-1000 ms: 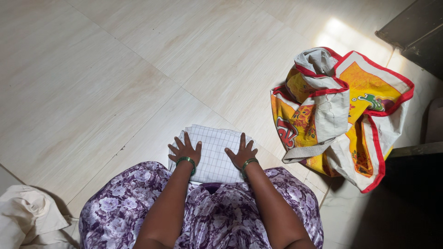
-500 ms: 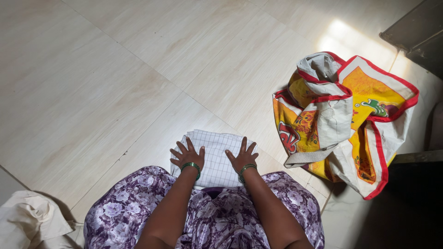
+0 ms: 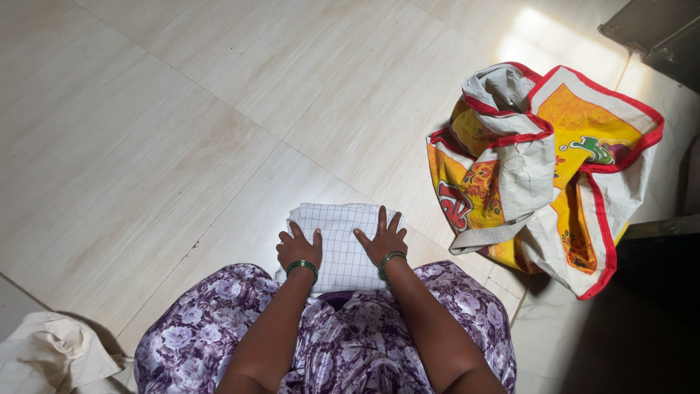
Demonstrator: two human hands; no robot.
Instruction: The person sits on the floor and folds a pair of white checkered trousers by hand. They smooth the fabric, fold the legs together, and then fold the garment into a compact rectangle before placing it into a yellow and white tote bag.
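A folded white cloth with a thin dark check [image 3: 339, 237] lies on the pale tiled floor just in front of my knees. My left hand [image 3: 297, 246] rests palm down on its left half, fingers partly curled. On the right half my right hand [image 3: 383, 238] lies flat with fingers spread. Both wrists wear green bangles. My lap is covered by a purple floral garment [image 3: 328, 332].
A large yellow, red and white woven bag [image 3: 543, 168] lies crumpled on the floor to the right. A cream cloth [image 3: 51, 354] is bunched at the bottom left. A dark object [image 3: 660, 33] sits at the top right corner.
My hands stay pressed on the cloth. The left hand's fingers have drawn in a little from spread to partly curled. The view has shifted slightly.
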